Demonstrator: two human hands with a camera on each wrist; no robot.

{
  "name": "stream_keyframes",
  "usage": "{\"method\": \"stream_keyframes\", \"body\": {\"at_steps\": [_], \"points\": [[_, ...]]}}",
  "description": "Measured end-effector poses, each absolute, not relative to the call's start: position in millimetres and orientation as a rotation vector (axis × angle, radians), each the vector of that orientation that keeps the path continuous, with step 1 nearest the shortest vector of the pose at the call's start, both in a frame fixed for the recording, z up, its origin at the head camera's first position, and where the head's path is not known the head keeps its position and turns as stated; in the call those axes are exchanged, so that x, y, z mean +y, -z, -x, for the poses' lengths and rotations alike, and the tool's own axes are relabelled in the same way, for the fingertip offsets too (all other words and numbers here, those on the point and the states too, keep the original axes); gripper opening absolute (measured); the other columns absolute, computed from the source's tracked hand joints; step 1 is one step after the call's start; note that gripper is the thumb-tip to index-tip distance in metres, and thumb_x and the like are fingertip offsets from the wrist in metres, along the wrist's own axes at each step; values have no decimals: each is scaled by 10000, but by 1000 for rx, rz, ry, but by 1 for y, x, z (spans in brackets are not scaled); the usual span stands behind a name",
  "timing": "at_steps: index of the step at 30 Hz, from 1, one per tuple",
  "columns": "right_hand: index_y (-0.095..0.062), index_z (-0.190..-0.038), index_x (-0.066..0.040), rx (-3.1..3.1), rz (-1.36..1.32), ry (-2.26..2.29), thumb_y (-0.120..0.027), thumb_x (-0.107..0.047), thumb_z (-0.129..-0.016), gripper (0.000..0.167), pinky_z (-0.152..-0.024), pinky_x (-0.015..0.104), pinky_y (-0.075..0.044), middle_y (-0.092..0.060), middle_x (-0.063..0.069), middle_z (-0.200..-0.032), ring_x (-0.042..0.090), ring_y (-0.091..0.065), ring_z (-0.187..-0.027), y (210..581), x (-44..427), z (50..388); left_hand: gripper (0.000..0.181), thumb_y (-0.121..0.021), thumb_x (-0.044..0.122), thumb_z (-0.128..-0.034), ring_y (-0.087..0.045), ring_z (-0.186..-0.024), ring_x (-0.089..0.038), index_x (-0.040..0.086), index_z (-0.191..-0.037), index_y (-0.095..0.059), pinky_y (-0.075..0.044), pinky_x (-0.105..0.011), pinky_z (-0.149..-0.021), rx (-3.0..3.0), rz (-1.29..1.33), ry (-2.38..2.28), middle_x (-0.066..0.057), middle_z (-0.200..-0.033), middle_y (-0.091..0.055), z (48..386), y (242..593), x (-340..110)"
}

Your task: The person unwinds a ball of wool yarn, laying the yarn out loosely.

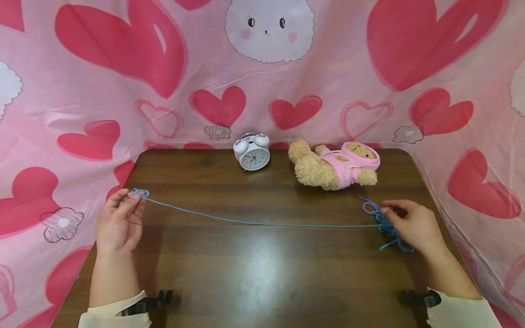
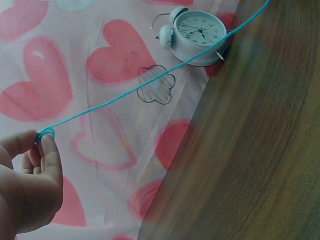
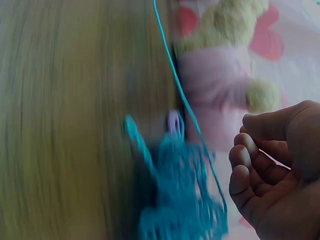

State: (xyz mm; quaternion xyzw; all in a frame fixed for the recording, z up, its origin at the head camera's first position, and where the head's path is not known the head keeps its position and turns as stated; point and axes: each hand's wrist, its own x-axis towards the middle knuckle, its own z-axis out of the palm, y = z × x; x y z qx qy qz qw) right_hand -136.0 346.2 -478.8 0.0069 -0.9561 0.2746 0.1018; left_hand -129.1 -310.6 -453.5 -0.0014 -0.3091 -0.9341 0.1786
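Note:
Between thumb and fingers my left hand pinches a small looped clump at the end of the blue yarn, raised at the table's left side. A single strand runs from there across to the right, sagging slightly. It leads to a tangled bundle of blue yarn with a purple ring at its upper end. My right hand is just over this bundle. In the right wrist view its fingers are loosely curled beside the bundle, with no yarn visible between them.
A white twin-bell alarm clock stands at the back of the brown wooden table. To its right lies a teddy bear in a pink hoodie. Pink heart-patterned cloth hangs behind the table and along both sides.

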Motion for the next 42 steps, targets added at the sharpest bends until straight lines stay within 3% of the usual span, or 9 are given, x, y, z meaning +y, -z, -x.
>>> {"method": "stream_keyframes", "body": {"at_steps": [5,10,19,27,42], "points": [[-784,-1122,-80,-2837,-88,-894,-734,-268,-976,243,-603,263,-461,-750,80,-934,158,-594,-763,479,313,144,250,-477,-225,-972,-754,-846,-324,-75,-1026,-669,-627,-341,-785,-882,11,2642,-184,-877,-700,129,452,-310],[-783,-1125,-84,-2853,-163,-945,-738,-240,-975,221,-627,302,-463,-739,78,-953,204,-580,-765,482,284,151,252,-463,-229,-975,-755,-847,-327,-83,-1031,-660,-627,-344,-785,-876,31,2646,-188,-877,-701,128,450,-310],[-790,-1101,-87,-2840,-335,-1102,-771,-160,-941,176,-663,290,-488,-736,15,-964,161,-592,-773,490,232,161,241,-472,-235,-968,-756,-840,-331,-92,-1038,-652,-630,-344,-763,-883,20,2635,-190,-874,-699,129,448,-309],[-794,-1054,-65,-2781,-496,-1198,-799,-135,-903,166,-668,259,-500,-705,-46,-878,109,-612,-764,494,189,170,238,-479,-238,-964,-757,-838,-327,-87,-1033,-649,-630,-342,-762,-886,15,2631,-181,-870,-693,128,444,-310],[-787,-1055,-50,-2739,-752,-1305,-823,-141,-872,208,-701,266,-527,-695,-41,-881,86,-618,-773,498,120,185,257,-446,-234,-977,-755,-854,-337,-92,-1041,-650,-629,-346,-769,-869,61,2649,-185,-875,-695,127,444,-311]]}}
